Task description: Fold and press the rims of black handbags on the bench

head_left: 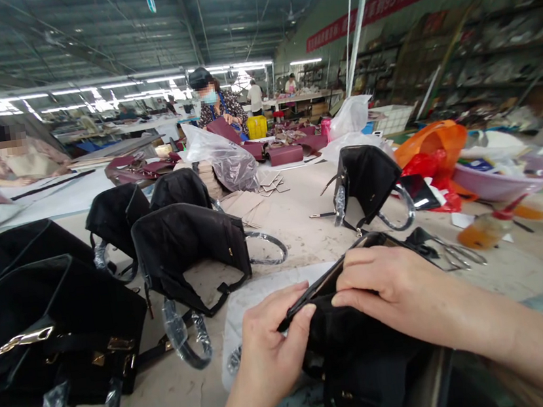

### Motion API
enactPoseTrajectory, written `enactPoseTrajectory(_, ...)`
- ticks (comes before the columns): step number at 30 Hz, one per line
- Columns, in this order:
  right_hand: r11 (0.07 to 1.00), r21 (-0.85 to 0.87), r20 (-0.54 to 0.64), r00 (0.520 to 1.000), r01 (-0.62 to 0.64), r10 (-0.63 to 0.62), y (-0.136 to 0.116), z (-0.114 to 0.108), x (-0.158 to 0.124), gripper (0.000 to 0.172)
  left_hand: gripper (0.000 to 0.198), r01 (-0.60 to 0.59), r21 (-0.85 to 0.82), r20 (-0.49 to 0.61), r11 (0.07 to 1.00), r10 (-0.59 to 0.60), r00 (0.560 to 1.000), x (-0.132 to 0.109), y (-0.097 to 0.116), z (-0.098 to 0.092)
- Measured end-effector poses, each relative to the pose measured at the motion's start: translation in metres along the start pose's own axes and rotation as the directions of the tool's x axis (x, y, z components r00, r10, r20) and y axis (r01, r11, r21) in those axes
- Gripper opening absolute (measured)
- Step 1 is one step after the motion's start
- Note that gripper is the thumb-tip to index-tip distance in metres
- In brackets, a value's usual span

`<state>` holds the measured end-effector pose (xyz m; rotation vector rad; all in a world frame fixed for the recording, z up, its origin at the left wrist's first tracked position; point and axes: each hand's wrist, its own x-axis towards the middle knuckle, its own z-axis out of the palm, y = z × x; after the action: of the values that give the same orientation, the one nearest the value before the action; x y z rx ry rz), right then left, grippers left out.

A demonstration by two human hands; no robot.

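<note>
A black handbag (364, 357) lies at the near edge of the table, its dark lining turned toward me. My left hand (273, 342) pinches the left end of the bag's upper edge between thumb and fingers. Further right along that same edge, my right hand (385, 282) grips with its fingers over the rim and the thumb below. The lower part of the bag drops out of view. A white sheet (244, 299) lies partly under it.
Several black handbags with plastic-wrapped handles stand at left, one (190, 246) closest. Another bag (365, 182) stands ahead. Scissors (456, 253), an orange-liquid bottle (483, 230) and a lilac basin (501, 182) sit at right. Co-workers (220, 107) work across the table among maroon pieces (285, 155).
</note>
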<state>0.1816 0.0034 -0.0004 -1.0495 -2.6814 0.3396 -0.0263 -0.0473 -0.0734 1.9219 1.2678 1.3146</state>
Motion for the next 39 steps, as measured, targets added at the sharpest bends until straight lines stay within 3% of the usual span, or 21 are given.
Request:
enactPoseTrajectory(15, 0.99, -0.095, -0.047, 0.994, -0.101, 0.096, 0.0, 0.006, 0.006, 0.029, 0.017, 0.001, 0.024, -0.023, 1.0, -0.001, 1.0, 0.001, 0.007, 0.005)
enactPoseTrajectory(23, 0.99, -0.101, -0.04, 0.995, -0.096, 0.092, -0.002, 0.006, 0.006, 0.029, 0.021, -0.102, 0.029, -0.005, 0.994, 0.103, 0.995, 0.005, 0.005, 0.008)
enactPoseTrajectory(39, 0.991, -0.109, -0.069, 0.995, -0.084, 0.077, -0.003, 0.007, 0.005, 0.028, 0.015, 0.043, -0.037, -0.089, 0.998, -0.047, 0.995, 0.001, 0.017, 0.014)
